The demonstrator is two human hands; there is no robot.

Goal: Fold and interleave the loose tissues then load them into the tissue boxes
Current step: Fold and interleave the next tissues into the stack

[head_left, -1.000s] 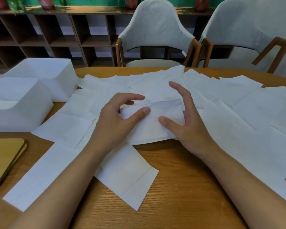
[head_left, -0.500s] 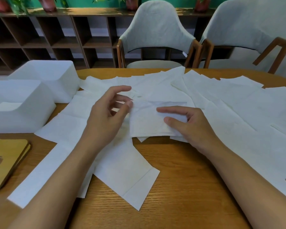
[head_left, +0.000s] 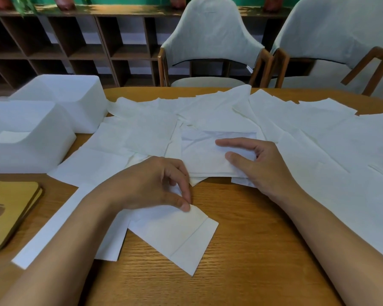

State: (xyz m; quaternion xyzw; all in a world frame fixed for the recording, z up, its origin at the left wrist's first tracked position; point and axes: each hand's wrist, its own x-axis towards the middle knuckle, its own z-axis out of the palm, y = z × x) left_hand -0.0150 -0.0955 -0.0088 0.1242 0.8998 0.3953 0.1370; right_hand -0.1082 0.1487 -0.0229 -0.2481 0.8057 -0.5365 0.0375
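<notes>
The left hand [head_left: 155,184] sat low over the wooden surface [head_left: 241,272], its thumb and forefinger curled together and pinching the near corner of a single tissue [head_left: 175,235] that lay flat and askew, with a narrow folded band along its right end. The right hand [head_left: 261,166] rested on a small folded stack of tissues [head_left: 206,151] just beyond, thumb and forefinger stretched out flat on the top sheet, pressing it down rather than gripping it; how the remaining fingers lay could not be made out. The stack sat at the near edge of a wide spread of loose tissues [head_left: 318,138] that overlapped one another and covered most of the far and right side of the surface. Two white tissue boxes [head_left: 31,138] stood side by side at the left, the farther one touching the loose sheets. Thin wooden boards [head_left: 9,208] with a cut-out lay at the left edge. Two pale upholstered chairs [head_left: 210,40] stood behind, before a dark shelf unit [head_left: 75,47].
</notes>
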